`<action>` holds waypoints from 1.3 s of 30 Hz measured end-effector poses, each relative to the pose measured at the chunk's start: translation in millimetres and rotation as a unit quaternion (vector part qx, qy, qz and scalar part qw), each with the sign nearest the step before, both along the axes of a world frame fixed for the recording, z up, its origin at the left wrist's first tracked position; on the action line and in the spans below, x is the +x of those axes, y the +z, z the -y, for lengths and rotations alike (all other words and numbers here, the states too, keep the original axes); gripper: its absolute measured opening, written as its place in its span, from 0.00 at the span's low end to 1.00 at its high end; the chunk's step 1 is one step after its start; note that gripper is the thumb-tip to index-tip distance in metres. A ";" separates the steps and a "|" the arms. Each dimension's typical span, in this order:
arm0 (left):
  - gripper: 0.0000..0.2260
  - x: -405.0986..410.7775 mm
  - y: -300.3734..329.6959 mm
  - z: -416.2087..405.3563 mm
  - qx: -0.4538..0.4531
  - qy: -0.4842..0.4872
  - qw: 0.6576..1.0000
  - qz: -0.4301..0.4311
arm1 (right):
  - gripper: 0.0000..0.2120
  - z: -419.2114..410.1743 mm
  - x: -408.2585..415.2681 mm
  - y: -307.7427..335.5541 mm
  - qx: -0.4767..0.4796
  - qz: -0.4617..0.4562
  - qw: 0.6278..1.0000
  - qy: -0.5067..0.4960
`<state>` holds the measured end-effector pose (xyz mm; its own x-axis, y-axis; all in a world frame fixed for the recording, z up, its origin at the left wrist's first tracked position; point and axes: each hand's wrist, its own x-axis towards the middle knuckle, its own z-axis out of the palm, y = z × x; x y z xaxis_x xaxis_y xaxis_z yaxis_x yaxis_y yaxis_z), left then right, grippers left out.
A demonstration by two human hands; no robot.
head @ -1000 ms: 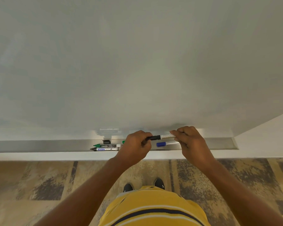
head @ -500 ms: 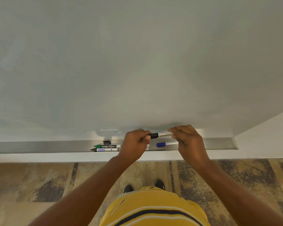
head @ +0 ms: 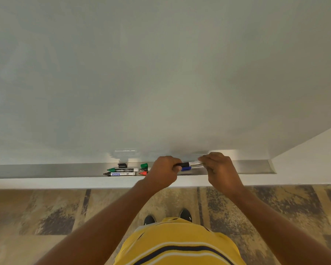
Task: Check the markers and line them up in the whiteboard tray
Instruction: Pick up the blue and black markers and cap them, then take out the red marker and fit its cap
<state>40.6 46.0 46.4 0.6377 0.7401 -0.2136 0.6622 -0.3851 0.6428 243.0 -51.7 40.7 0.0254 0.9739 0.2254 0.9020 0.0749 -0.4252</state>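
The whiteboard (head: 161, 73) fills the upper view, and the whiteboard tray (head: 46, 170), a long metal ledge, runs along its bottom edge; every place below is given from that tray.

Just above the tray, right of its middle, both hands hold one black marker (head: 189, 164). The left hand (head: 163, 174) is closed around the black-capped end, and the right hand (head: 221, 170) pinches the pale barrel end, its fingers (head: 203, 159) curled over it. Both hands are equally close, each gripping its own end. The marker's long axis runs parallel to the tray's length, cap end toward the tray's left, barrel toward its right. It hangs slightly above the tray floor rather than lying in it, as far as can be told. My reading is that the cap is being pulled off or pressed home as part of the check; the pull or push would run along that same axis.

Directly under the held marker, a blue marker (head: 186, 168) lies in the tray, also lengthwise, its blue cap pointing left.

Further left in the tray lie a green marker (head: 122, 170) and, on the tray's near side, a second black marker (head: 120, 174), both lengthwise with tips to the left. Between these and the left hand sit a green cap (head: 144, 165) and a red tip (head: 143, 173), partly hidden by the hand. A small black cap (head: 122, 165) rests at the tray's back edge.
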 end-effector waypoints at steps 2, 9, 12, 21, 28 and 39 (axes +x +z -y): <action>0.09 5.2 -17.4 5.7 0.017 -0.008 0.999 -0.036 | 0.18 2.9 1.0 -17.4 -0.044 0.016 0.999 -0.002; 0.09 16.3 -55.3 18.3 0.055 -0.030 0.992 -0.111 | 0.20 13.9 -3.2 -60.5 -0.143 0.022 0.988 -0.047; 0.09 19.8 -61.1 18.7 0.073 -0.028 0.990 -0.120 | 0.21 12.9 -2.8 -67.5 -0.156 0.010 0.986 -0.055; 0.09 23.2 -67.9 22.8 0.115 -0.042 0.983 -0.137 | 0.21 7.8 0.6 -71.5 -0.145 0.010 0.987 -0.062; 0.13 17.7 -71.6 28.2 0.117 -0.035 0.987 -0.100 | 0.22 -7.1 -10.0 -69.4 -0.112 0.030 0.992 -0.039; 0.15 -36.7 -76.1 35.2 0.150 -0.043 0.985 -0.069 | 0.22 -13.0 -32.4 -70.2 -0.132 0.009 0.990 -0.058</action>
<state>3.9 10.8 -29.6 0.6813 0.7273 -0.0830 0.6917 -0.6025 0.3982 210.6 -38.7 -29.5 0.1389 0.9897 -0.0343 0.9054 -0.1410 -0.4005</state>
